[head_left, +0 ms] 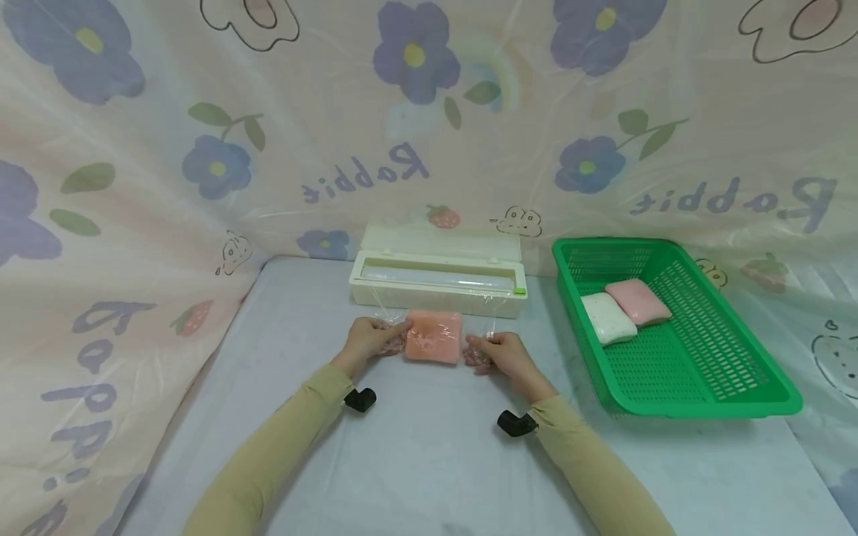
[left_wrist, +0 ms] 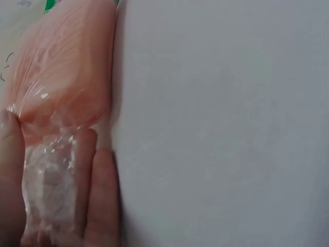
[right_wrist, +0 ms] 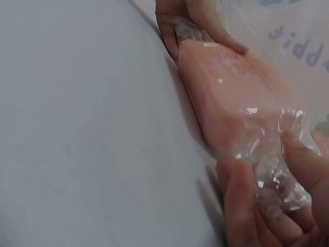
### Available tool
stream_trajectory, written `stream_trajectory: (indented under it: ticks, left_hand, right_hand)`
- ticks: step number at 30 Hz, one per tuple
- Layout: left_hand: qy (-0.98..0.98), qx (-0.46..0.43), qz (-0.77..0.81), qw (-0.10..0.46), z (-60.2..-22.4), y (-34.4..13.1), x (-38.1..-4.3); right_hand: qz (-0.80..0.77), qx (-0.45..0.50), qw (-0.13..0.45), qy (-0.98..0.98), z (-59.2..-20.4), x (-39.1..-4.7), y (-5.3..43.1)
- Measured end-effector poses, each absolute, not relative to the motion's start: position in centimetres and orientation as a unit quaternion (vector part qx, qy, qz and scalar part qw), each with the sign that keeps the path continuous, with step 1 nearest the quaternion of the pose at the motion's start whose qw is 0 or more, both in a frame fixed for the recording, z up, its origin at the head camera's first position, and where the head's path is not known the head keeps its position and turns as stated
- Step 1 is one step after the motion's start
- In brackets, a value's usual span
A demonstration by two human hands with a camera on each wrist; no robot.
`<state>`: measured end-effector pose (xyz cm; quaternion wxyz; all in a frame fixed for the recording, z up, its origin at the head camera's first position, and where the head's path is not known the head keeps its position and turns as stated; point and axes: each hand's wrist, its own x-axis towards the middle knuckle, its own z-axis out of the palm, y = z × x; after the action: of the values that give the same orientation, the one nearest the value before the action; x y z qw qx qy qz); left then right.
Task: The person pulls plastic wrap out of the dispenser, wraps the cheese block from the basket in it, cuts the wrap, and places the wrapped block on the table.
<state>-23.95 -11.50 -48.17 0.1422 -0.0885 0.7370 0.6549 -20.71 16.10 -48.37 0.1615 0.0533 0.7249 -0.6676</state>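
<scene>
Each grip pinches clear film gathered beside the pink block.

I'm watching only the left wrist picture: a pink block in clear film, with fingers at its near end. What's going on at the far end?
Observer: The right hand holds the bunched film at that end of the block.

Visitor: Ah, a second hand! Is there anything behind the block?

Observer: Yes, in the head view a white box stands there with its lid up.

Visitor: And are there more blocks like this one?

Observer: Two more, one white and one pink, lie in a green basket off to the right.
</scene>
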Motion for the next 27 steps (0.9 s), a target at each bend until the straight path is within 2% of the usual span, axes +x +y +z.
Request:
stream_trajectory:
  ticks: [4, 9, 15, 21, 27]
  left_hand:
    - [0.745, -0.044, 0.645, 0.164, -48.4, -12.3, -24.1]
    - [0.727, -0.025, 0.664, 0.176, -48.4, -13.5, -23.8]
    - [0.703, -0.037, 0.692, 0.16, -48.1, -14.2, -23.8]
    - [0.675, -0.068, 0.711, 0.182, -48.4, -15.1, -24.0]
    - [0.67, -0.09, 0.713, 0.186, -48.6, -15.7, -24.2]
  right_hand:
    - [-0.662, 0.046, 0.182, 0.726, -48.7, -21.1, 17.0]
    - [-0.639, 0.04, 0.176, 0.747, -48.4, -21.2, 17.9]
    - [-0.636, 0.019, 0.154, 0.756, -48.0, -21.4, 17.8]
    - [-0.662, 0.058, 0.148, 0.733, -48.4, -21.4, 18.1]
    - [-0.665, 0.056, 0.147, 0.73, -48.7, -21.9, 18.4]
